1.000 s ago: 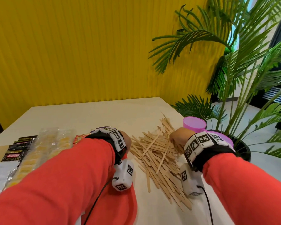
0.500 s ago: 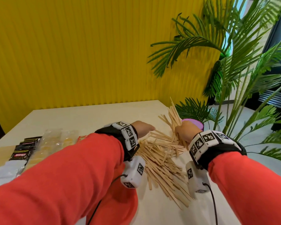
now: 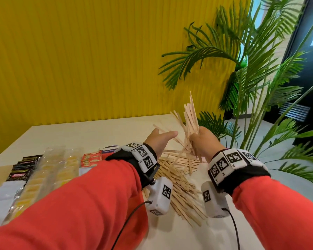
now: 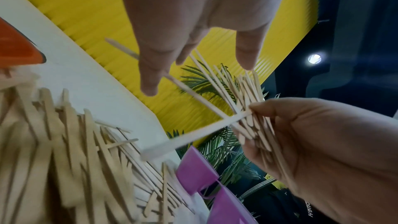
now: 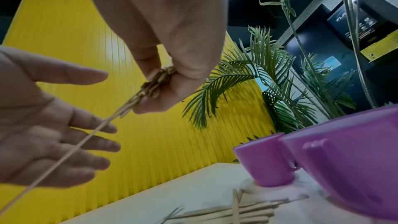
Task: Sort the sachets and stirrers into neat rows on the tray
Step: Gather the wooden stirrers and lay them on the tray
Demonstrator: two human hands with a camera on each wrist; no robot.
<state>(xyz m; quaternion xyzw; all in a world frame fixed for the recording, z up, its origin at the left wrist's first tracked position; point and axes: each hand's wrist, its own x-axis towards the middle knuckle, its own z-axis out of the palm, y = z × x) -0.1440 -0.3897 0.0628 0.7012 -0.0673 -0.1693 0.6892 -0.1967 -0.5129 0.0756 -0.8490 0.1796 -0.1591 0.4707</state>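
My right hand grips a bundle of wooden stirrers, lifted upright above the table; the same bundle shows in the left wrist view, and its ends show between fingers and thumb. My left hand is held out beside it, fingers straight and palm facing the bundle, holding nothing. A loose pile of stirrers lies on the table below both hands. Sachets, clear, black and red, lie in rows at the left. A red tray shows partly.
Two purple cups stand at the table's right edge, close to the stirrer pile. A potted palm rises just beyond that edge. A yellow ribbed wall stands behind the white table.
My right hand has risen from the pile with a bundle of stirrers, tilting it upright. My left hand has lifted off the table and stretched out toward the bundle.
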